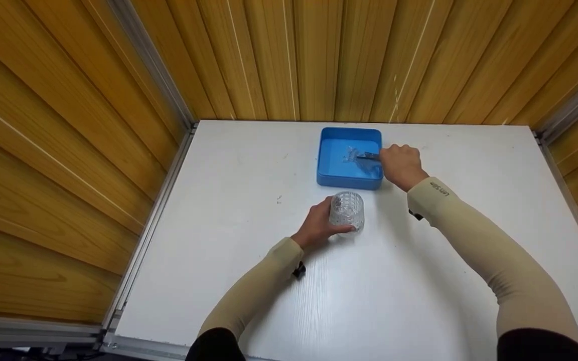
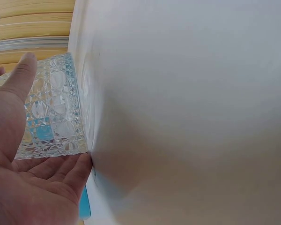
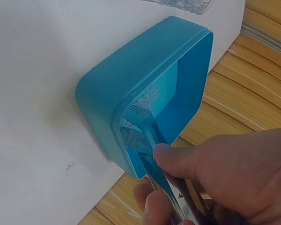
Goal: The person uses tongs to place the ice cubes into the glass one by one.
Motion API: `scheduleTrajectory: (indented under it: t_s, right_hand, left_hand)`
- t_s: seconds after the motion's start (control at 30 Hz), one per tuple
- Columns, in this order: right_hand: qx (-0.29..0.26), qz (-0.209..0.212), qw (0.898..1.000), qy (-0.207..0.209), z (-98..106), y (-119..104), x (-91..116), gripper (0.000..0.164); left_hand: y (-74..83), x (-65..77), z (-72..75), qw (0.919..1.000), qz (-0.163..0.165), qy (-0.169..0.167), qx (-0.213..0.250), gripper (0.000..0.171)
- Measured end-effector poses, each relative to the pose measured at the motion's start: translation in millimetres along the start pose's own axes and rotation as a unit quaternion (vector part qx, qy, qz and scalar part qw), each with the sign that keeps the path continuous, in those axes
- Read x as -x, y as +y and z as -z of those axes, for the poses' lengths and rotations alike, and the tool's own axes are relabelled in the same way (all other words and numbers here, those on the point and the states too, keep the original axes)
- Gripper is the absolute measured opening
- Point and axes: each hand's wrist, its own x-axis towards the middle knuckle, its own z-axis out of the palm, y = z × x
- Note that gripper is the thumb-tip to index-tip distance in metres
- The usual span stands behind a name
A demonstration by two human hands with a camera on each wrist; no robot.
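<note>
My left hand [image 1: 317,225] holds a clear patterned glass [image 1: 347,210] upright on the table, just in front of a blue square box [image 1: 350,181]. The left wrist view shows the thumb along the near side of the glass and the other fingers around its far side. With my right hand [image 1: 402,164], at the box's right wall, I grip metal tongs [image 3: 164,183]. Their tips reach down inside the box among small clear pieces that look like ice cubes [image 3: 147,97]. Whether the tips pinch a piece, I cannot tell.
A white table [image 1: 249,210] carries the box and the glass. Wood-panelled walls [image 1: 314,60] rise behind the table and along its left side, with metal frame rails at the corners. Small dark marks [image 1: 279,199] show on the tabletop left of the glass.
</note>
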Motion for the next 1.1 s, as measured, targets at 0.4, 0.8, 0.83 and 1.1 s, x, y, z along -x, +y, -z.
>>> scheduleTrajectory:
  t_s: [0.4, 0.8, 0.83, 1.1]
  right_hand:
    - [-0.022, -0.006, 1.0, -0.003, -3.4, 0.7, 1.2, 0.025]
    - [-0.032, -0.009, 0.999, 0.002, -6.0, 3.3, 1.8, 0.024]
    - [-0.032, -0.008, 0.999, 0.003, -5.4, 4.2, 2.1, 0.024]
    - [-0.036, -0.007, 0.999, 0.02, 2.4, 10.6, 6.2, 0.022]
  left_hand:
    - [1.5, 0.3, 1.0, 1.0, -0.003, -0.001, 0.006, 0.096]
    - [2.6, 1.0, 1.2, 0.9999, -0.006, 0.0, -0.011, 0.096]
    - [2.7, 0.9, 1.4, 0.9999, -0.006, -0.002, -0.012, 0.096]
    - [2.8, 1.4, 1.2, 1.0, 0.002, -0.005, 0.005, 0.096]
